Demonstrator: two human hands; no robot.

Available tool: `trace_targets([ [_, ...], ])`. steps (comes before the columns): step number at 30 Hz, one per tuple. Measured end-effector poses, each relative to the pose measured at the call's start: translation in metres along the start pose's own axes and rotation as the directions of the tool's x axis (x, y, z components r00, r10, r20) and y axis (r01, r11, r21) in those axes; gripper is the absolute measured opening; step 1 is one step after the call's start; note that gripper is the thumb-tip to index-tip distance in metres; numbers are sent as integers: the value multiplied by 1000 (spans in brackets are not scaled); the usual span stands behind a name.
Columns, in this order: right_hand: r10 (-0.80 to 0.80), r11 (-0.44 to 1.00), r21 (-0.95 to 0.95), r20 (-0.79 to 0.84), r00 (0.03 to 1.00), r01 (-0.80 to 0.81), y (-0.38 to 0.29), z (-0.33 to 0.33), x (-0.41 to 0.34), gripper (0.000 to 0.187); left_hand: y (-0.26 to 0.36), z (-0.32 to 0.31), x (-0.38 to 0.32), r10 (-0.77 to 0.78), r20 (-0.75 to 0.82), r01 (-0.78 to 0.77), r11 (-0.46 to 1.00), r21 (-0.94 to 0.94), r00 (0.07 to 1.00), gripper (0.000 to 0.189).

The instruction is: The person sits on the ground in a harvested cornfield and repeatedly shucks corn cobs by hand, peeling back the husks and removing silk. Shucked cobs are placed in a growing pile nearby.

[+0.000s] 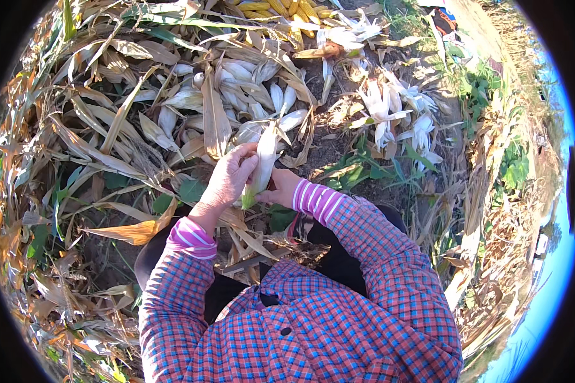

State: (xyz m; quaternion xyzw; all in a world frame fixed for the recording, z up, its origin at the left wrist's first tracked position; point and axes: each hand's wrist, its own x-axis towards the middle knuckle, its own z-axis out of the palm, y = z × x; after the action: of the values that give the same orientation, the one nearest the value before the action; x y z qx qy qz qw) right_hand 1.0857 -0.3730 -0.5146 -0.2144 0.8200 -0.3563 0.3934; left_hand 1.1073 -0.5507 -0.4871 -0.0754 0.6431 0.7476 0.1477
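Note:
An ear of corn in its pale husk stands nearly upright between my two hands, its greenish end towards me. My left hand grips it from the left, the thumb lying against the husk. Around its lower part, on the right, my right hand is closed, its thumb near the green end. Just beyond my hands lies a heap of unhusked corn ears among dry leaves. Whether the husk is loosened at its tip is hard to tell.
Husked yellow corn cobs are piled at the far top. Peeled white husks lie on the soil to the right. Dry corn stalks and leaves cover the ground at left, with green weeds near my right arm.

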Motion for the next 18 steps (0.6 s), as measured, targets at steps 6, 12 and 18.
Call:
trace_targets([
  [6, -52, 998, -22, -78, 996, 51, 4, 11, 23, 33, -26, 9, -2, 44, 98, -80, 915, 396, 994, 27],
  [12, -24, 920, 381, -190, 981, 96, 19, 20, 32, 28, -42, 12, 5, 70, -142, -43, 982, 186, 987, 21],
  [18, 5, 966, -237, -377, 926, -101, 125, 0, 57, 13, 24, -31, 5, 201, -346, -243, 966, -83, 916, 19],
])
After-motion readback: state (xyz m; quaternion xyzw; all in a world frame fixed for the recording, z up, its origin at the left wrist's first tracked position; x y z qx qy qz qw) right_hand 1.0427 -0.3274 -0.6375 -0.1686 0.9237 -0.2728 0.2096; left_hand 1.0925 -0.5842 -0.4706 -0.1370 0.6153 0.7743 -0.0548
